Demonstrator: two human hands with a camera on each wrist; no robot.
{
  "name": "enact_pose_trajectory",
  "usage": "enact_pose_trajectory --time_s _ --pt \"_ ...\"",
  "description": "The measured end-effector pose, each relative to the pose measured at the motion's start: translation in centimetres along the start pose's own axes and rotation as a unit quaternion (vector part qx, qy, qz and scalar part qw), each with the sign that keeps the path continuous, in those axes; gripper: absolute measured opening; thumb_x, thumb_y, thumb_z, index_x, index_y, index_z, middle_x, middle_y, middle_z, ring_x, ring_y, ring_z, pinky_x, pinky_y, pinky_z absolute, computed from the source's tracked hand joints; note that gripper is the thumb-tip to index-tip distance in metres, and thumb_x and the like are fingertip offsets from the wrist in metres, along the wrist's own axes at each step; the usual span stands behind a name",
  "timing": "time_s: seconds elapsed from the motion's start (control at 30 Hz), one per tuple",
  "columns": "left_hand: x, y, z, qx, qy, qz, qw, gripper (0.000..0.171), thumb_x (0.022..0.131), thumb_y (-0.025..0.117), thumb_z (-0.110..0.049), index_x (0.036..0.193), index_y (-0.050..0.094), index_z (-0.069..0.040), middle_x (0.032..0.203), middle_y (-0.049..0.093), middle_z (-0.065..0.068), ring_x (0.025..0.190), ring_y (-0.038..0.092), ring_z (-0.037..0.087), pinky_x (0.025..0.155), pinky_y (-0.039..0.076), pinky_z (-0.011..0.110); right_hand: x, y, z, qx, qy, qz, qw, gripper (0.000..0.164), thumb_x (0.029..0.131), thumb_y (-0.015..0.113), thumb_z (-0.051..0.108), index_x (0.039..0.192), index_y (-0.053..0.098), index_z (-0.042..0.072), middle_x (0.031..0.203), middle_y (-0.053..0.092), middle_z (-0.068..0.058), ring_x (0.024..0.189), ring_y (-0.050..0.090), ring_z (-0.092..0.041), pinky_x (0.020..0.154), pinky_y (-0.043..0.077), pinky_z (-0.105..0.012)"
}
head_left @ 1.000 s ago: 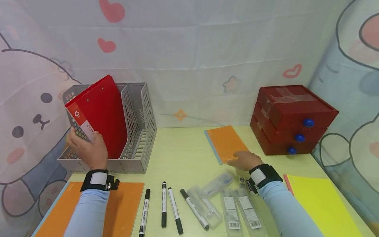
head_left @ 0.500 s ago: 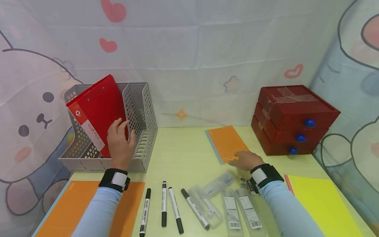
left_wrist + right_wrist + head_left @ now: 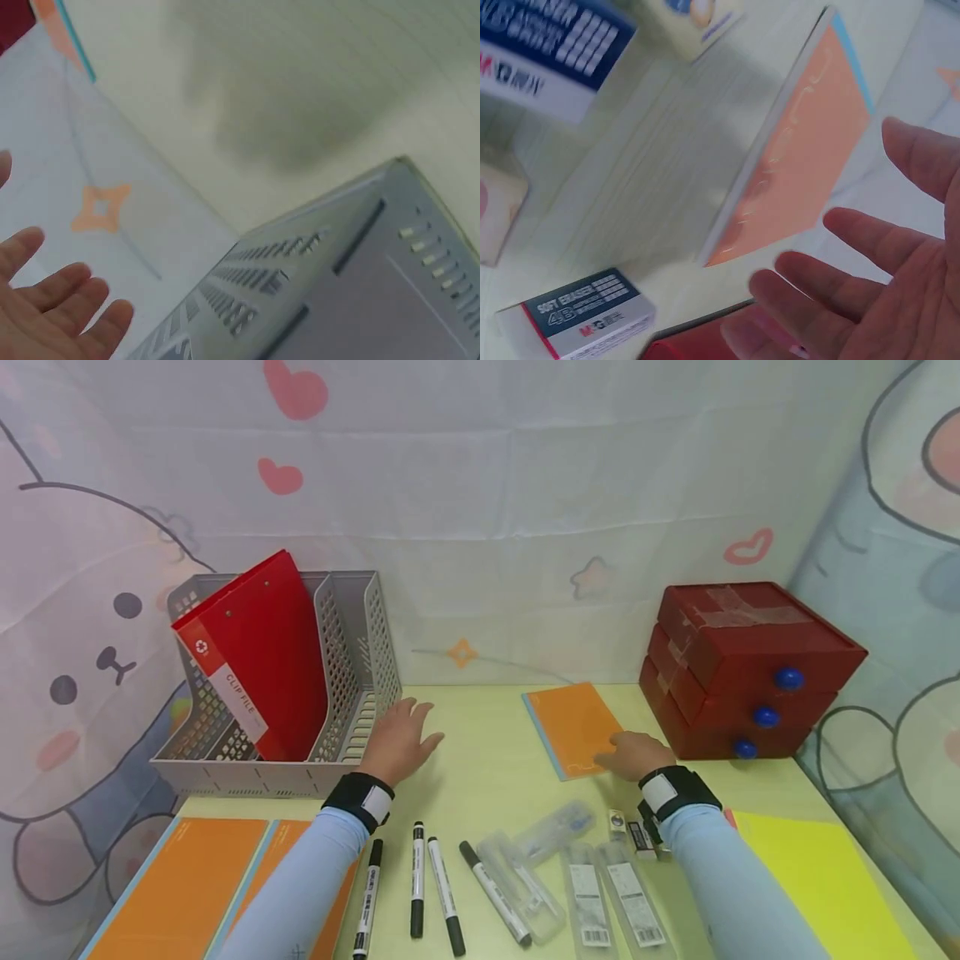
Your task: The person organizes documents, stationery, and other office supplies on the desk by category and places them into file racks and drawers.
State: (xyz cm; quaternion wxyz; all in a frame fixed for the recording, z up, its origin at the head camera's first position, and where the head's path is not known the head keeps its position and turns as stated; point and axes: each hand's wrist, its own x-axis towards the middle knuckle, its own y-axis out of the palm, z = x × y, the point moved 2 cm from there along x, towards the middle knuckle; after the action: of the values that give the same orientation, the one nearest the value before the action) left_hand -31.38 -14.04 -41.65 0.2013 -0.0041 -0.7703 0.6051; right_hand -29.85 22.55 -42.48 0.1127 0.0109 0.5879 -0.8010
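Note:
My left hand (image 3: 399,743) is over the table just right of the grey file holder (image 3: 247,779), its fingers spread and holding nothing. In the left wrist view, fingertips (image 3: 75,289) show beside the holder's perforated wall. Leaning in the holder's left section is a red clip file (image 3: 270,652). At the near right corner of a small orange notebook (image 3: 573,727) is my right hand (image 3: 637,755). The right wrist view has its fingers apart and loosely extended above the notebook (image 3: 802,165), with nothing gripped. Boxed erasers (image 3: 577,319) lie near this hand.
Several black-and-white markers (image 3: 367,897) and clear plastic cases (image 3: 587,893) lie at the front. Orange notebooks (image 3: 172,877) lie front left, a yellow notebook (image 3: 817,877) front right. A dark red drawer box (image 3: 750,668) with blue knobs stands back right. A printed cloth (image 3: 480,527) hangs behind.
My left hand has moved right, from the clip file across the holder to its right side, leaving the file leaning there. The right hand has stayed by the notebook, shifting slightly up and right.

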Motion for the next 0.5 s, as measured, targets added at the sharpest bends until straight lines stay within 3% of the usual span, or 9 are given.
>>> enact_pose_trajectory --time_s 0.17,0.3,0.4,0.5 --pt "0.7 2.1 -0.3 0.017 -0.013 0.057 0.9982 0.060 0.095 0.064 -0.043 0.139 0.053 -0.004 0.136 0.053 0.024 0.123 0.052 0.040 0.097 0.045 0.055 1.2 0.2 -1.1 0.005 0.018 0.011 1.000 0.064 0.098 0.056 0.033 0.137 0.045 -0.015 0.134 0.052 -0.035 0.120 0.051 -0.051 0.099 0.042 -0.060" --pt "1.3 3.1 -0.7 0.009 -0.046 0.099 0.9940 0.063 0.096 0.061 -0.046 0.141 0.052 -0.003 0.138 0.052 0.024 0.126 0.050 0.041 0.097 0.045 0.055 2.1 0.4 -1.7 0.003 0.020 0.003 1.000 0.051 0.096 0.058 0.029 0.123 0.056 -0.014 0.106 0.064 -0.026 0.094 0.060 -0.040 0.085 0.049 -0.050" --pt "1.7 3.6 -1.1 -0.004 -0.064 0.120 0.9907 0.064 0.096 0.060 -0.048 0.141 0.053 -0.002 0.138 0.052 0.024 0.127 0.049 0.042 0.098 0.044 0.056 2.6 0.6 -2.0 0.008 0.029 -0.002 1.000 0.039 0.095 0.056 0.026 0.108 0.059 -0.011 0.084 0.059 -0.014 0.077 0.055 -0.031 0.073 0.045 -0.044" --pt "2.1 5.0 -1.3 -0.003 -0.064 0.126 0.9899 0.068 0.096 0.056 -0.054 0.140 0.053 -0.002 0.136 0.053 0.024 0.125 0.050 0.041 0.097 0.044 0.057 3.0 0.9 -2.2 0.019 0.033 0.004 0.999 0.032 0.096 0.053 0.021 0.098 0.059 -0.010 0.078 0.054 -0.012 0.074 0.053 -0.030 0.070 0.043 -0.041"
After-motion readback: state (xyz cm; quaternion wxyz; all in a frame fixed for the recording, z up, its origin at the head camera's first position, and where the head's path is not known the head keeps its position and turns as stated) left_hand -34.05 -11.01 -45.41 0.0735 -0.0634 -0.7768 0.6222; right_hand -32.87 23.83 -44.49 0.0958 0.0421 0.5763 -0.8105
